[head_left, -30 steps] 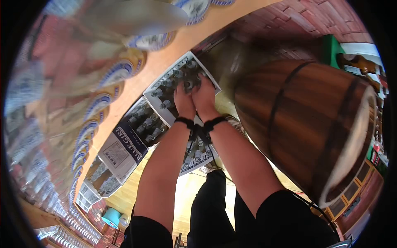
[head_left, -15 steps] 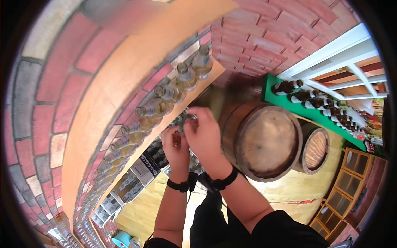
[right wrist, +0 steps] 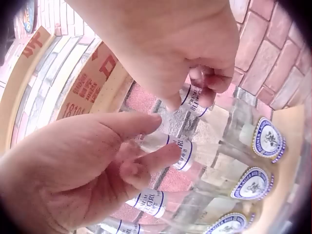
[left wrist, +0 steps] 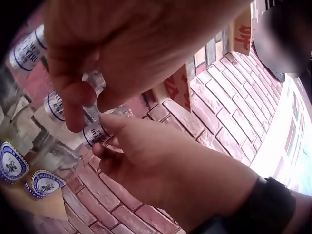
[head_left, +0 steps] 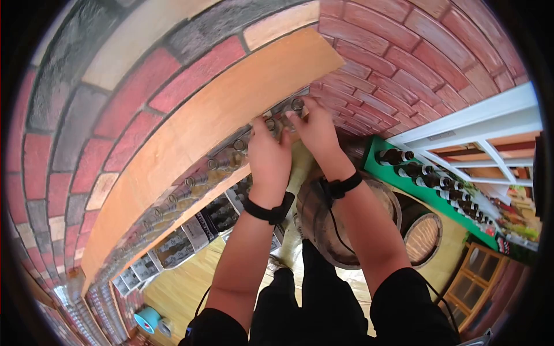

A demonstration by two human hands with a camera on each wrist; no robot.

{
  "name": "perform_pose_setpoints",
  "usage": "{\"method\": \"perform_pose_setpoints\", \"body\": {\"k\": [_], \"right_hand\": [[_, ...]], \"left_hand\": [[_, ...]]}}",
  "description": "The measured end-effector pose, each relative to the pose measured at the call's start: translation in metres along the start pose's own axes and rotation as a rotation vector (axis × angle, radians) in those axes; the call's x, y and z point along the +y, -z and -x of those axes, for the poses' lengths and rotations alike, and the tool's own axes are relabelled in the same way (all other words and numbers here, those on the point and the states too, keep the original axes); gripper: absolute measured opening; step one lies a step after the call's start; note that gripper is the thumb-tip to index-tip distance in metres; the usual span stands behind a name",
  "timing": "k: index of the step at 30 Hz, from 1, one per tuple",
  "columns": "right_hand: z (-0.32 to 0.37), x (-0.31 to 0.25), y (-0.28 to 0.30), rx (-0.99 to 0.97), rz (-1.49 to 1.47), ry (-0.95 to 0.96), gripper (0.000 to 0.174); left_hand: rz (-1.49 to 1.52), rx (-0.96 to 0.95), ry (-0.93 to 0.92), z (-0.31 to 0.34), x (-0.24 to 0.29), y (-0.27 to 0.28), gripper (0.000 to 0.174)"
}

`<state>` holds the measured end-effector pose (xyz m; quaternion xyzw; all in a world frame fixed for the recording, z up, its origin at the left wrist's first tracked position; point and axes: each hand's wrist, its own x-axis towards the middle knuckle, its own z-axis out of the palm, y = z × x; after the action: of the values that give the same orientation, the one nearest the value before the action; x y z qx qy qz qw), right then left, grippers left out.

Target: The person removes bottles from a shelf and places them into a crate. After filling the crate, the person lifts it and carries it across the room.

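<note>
A row of clear glass beer bottles (head_left: 212,165) with white-and-blue labels stands along a wooden wall shelf. In the head view my right hand (head_left: 317,130) is at the end of this row. Its thumb and fingers pinch the neck of the end bottle (right wrist: 192,100). My left hand (head_left: 271,155) is beside the neighbouring bottle (right wrist: 181,153), thumb and fingers apart around its neck and one finger over the neck label. In the left wrist view the right hand's fingertips are at the end bottle's neck label (left wrist: 95,134).
A wooden board (head_left: 231,86) edges the brick wall above the row. Bottle cartons (head_left: 199,232) stand below on the floor. Wooden barrels (head_left: 424,236) are by my right arm, near a green ledge (head_left: 375,151) with dark bottles (head_left: 412,169).
Both hands have risen from the carton of bottles up to the shelf. They have moved apart, the right to the end bottle and the left to the one beside it.
</note>
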<state>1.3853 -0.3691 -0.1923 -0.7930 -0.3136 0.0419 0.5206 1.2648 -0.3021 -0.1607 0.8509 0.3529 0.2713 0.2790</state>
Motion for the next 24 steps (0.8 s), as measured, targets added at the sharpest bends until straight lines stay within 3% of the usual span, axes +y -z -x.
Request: {"method": "perform_pose_setpoints", "body": {"k": [1, 5, 7, 8, 11, 15, 17, 19, 24], "right_hand": [[0.000, -0.001, -0.002, -0.021, -0.042, -0.065, 0.039], [0.000, 0.003, -0.007, -0.021, -0.095, -0.026, 0.035], [0.004, 0.001, -0.005, -0.022, -0.127, -0.008, 0.032], [0.006, 0.006, -0.007, -0.015, -0.145, 0.006, 0.030], [0.017, -0.009, 0.007, -0.008, -0.084, -0.020, 0.029], [0.042, -0.038, 0.030, -0.007, 0.004, -0.036, 0.028], [0.061, -0.051, 0.036, 0.078, -0.105, -0.053, 0.026], [0.081, -0.071, 0.038, 0.096, -0.085, -0.037, 0.026], [0.139, -0.106, 0.021, 0.064, 0.022, -0.051, 0.024]], "left_hand": [[-0.004, 0.010, 0.017, -0.001, -0.006, -0.005, 0.056], [0.182, -0.014, 0.124, -0.003, -0.016, -0.018, 0.043], [0.312, -0.106, 0.267, -0.003, -0.018, -0.023, 0.038], [0.315, 0.007, 0.155, -0.001, -0.029, -0.035, 0.036], [0.250, -0.020, 0.152, 0.005, -0.028, -0.028, 0.037], [0.322, -0.052, 0.222, 0.026, -0.011, 0.009, 0.038], [0.389, -0.214, 0.318, 0.045, -0.001, 0.037, 0.041], [0.471, -0.134, 0.242, 0.074, -0.008, 0.048, 0.040], [0.492, -0.206, 0.262, 0.140, -0.023, 0.111, 0.037]]}}
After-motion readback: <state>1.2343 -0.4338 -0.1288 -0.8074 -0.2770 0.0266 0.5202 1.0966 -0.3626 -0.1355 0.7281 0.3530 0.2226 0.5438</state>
